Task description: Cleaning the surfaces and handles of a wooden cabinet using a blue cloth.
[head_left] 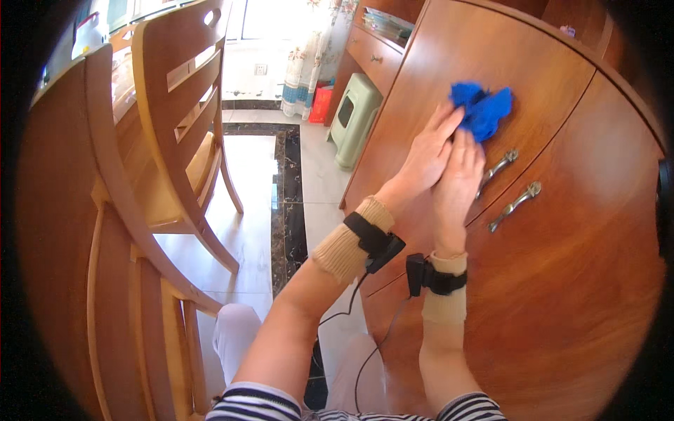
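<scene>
A crumpled bright blue cloth lies against the glossy brown wooden cabinet door, above its metal handle. At the cloth's left edge, my left hand grips it with fingers bunched together. Close beside it, my right hand has its fingers pressed together at the cloth's lower edge. Its fingertips are slightly blurred and partly hidden by the cloth. The two hands touch or overlap near the fingers. Both wrists wear tan knit cuffs with black strapped devices, whose thin cables hang down.
Two metal handles stick out near the seam between the cabinet doors. A pale green plastic stool stands beside the cabinet, near a red box. Wooden chairs line the left side. A floral curtain hangs at the back.
</scene>
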{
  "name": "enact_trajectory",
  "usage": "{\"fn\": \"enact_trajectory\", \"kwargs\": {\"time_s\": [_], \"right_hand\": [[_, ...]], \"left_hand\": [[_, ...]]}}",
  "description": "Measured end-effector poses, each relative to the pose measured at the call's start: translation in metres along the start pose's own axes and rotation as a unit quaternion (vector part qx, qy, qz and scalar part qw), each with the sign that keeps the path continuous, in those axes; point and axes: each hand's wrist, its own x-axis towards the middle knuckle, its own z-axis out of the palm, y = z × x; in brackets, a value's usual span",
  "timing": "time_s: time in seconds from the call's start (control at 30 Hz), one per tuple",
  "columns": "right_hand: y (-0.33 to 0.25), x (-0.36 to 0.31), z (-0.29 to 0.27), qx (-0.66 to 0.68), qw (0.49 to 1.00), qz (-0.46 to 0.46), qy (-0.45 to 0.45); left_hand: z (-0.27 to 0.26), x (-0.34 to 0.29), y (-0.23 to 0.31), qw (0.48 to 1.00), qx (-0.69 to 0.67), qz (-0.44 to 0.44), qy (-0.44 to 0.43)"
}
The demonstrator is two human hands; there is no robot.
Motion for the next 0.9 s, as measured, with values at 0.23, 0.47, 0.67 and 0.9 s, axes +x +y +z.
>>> {"fn": "enact_trajectory", "kwargs": {"time_s": [0.23,0.47,0.67,0.9], "right_hand": [[-0.01,-0.103,0.039,-0.099,0.972,-0.043,-0.207],[-0.001,0.054,0.059,-0.169,0.982,0.014,-0.078],[-0.021,0.001,0.107,-0.161,0.979,0.006,-0.122],[-0.042,-0.074,0.12,-0.071,0.966,-0.02,-0.246]], "left_hand": [[0.006,-0.115,-0.061,0.973,-0.163,-0.162,-0.026],[0.011,0.073,-0.084,0.996,-0.037,-0.019,-0.076],[-0.008,0.021,-0.133,0.941,-0.225,-0.25,-0.041],[-0.02,-0.095,-0.163,0.898,-0.278,-0.342,-0.009]]}}
